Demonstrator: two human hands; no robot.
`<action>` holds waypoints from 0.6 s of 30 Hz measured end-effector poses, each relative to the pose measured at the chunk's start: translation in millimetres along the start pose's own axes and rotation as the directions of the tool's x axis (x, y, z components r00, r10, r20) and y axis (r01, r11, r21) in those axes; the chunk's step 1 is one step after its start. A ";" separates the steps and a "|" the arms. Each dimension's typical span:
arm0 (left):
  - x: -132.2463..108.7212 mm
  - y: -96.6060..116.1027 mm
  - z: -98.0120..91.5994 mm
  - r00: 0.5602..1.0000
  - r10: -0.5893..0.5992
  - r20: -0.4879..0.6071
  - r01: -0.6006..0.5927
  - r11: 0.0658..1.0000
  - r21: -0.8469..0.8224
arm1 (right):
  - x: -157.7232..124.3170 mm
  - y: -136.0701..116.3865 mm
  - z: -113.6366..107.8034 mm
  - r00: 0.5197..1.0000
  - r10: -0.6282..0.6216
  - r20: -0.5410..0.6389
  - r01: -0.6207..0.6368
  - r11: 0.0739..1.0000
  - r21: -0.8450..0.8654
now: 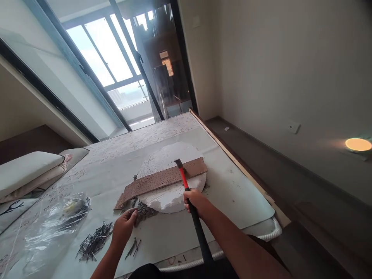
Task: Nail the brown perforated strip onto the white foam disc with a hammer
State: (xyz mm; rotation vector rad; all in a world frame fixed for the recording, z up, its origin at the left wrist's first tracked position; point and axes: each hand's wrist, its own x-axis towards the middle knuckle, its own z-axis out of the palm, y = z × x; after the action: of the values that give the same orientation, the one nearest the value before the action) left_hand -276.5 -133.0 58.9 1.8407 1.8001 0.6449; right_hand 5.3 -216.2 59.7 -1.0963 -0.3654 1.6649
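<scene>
- A pale, printed mattress (162,130) carries everything; being soft, it could let the work bounce or tilt under a blow.
- A smooth whitish sheet (241,205) covers its middle, up to the right edge.
- A rough white foam-like disc (165,155) lies mid-sheet; its ragged near rim could crumble if pressed hard.
- A crumpled clear plastic bag (48,236) lies towards the mattress's left edge.
- A long brown perforated board (157,184) crosses the disc, its left end overhanging; force there could tip it.
- A black-handled, red-necked hammer (198,228) has its head over the board; contact is unclear. A glancing blow could skid.
- The right hand (195,199) grips its handle.
- The left hand (125,221) curls its fingers by the board's left end; I cannot tell whether it pinches anything. A stray strike could catch it.
- A heap of grey metal nails (95,241) lies near the mattress's near edge; jolts could scatter it.
- A few loose nails (133,247) lie to its right.
</scene>
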 end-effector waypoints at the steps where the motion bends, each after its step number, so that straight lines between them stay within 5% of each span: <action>1: 4.3 13.0 7.5 1.000 0.003 0.015 -0.001 0.996 -0.091 | -0.3 -1.8 1.1 1.000 -0.015 -0.008 0.015 1.000 -0.020; 5: 24.3 64.3 44.6 0.993 0.043 0.107 0.003 0.917 -0.398 | -7.3 -12.6 4.5 0.994 -0.104 -0.011 0.102 0.983 -0.153; 8: 40.5 103.1 76.1 0.970 0.127 0.208 -0.012 0.877 -0.479 | -17.0 -22.2 5.9 0.977 -0.204 0.056 0.211 0.936 -0.281; 13: 73.3 154.7 133.8 0.931 0.299 0.208 -0.177 0.871 -0.459 | -26.3 -31.5 4.1 0.943 -0.278 0.181 0.322 0.898 -0.299; 18: 104.9 171.3 174.8 0.892 0.427 0.151 -0.384 0.889 -0.249 | -21.2 -32.0 -1.4 0.953 -0.250 0.171 0.290 0.916 -0.277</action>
State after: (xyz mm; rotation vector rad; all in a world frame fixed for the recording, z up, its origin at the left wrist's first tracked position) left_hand -30.9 -33.6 32.6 2.0651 1.1694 0.7370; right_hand 25.9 -222.5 91.5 -1.0990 -0.8424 1.4654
